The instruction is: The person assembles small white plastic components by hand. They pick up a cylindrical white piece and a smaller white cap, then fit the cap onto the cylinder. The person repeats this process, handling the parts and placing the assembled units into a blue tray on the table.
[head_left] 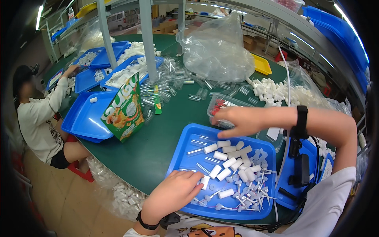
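Note:
My left hand is over the left side of a blue tray, its thumb and fingers closed about a white cylinder. My right hand reaches over a clear plastic box of small red parts. Its thumb is spread away from the fingers, whose tips are partly hidden at the box. Inside the tray are several more white cylinders, clear tubes at the left, and white thin-stemmed pieces with round translucent discs at the lower right.
A green snack bag stands by an emptier blue tray. Loose clear tubes, a large plastic bag and a heap of white cylinders lie farther back. Black devices with cables sit at right. Another person works at left.

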Demonstrator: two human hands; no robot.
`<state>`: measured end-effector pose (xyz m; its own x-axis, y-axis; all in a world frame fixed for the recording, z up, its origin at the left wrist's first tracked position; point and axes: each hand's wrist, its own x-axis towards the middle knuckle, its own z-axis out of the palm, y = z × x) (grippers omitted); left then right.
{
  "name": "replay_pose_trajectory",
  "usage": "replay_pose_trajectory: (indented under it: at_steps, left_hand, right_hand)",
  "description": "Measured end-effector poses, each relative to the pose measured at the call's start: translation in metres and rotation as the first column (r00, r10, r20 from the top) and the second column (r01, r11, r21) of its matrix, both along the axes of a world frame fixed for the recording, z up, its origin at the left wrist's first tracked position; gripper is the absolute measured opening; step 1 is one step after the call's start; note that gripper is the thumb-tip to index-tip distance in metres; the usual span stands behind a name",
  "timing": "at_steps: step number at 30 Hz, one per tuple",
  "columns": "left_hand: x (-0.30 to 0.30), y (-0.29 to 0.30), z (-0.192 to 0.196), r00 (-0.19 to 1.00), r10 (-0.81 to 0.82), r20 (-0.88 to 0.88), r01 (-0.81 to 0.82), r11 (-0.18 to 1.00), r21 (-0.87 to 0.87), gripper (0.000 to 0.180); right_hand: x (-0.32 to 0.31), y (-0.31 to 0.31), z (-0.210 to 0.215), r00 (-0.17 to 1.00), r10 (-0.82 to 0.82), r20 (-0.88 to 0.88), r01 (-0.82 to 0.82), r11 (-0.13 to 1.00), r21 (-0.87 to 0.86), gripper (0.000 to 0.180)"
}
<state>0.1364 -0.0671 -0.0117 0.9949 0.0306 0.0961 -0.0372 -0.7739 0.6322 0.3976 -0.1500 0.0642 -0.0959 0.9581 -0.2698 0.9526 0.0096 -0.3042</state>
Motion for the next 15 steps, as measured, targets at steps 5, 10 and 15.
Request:
replay_pose_trajectory:
  at_steps: [5,10,15]
  left_hand:
    - [-0.001,0.001,-0.002,1.000,0.011,0.008,-0.011,1.000,0.000,0.020]
    - [0.000,0.000,-0.002,0.999,-0.024,0.047,0.023,1.000,0.019,0.020]
    - [0.002,0.000,-0.008,0.996,-0.015,0.091,0.011,0.999,0.047,0.017]
  right_hand:
    - [0.043,0.077,-0.027,0.990,-0.067,0.121,0.046,0.984,0.171,0.069]
    - [0.081,0.158,-0.057,0.960,-0.129,0.248,0.048,0.951,0.307,0.101]
    - [0.093,0.213,-0.067,0.920,-0.189,0.342,0.088,0.953,0.291,0.114]
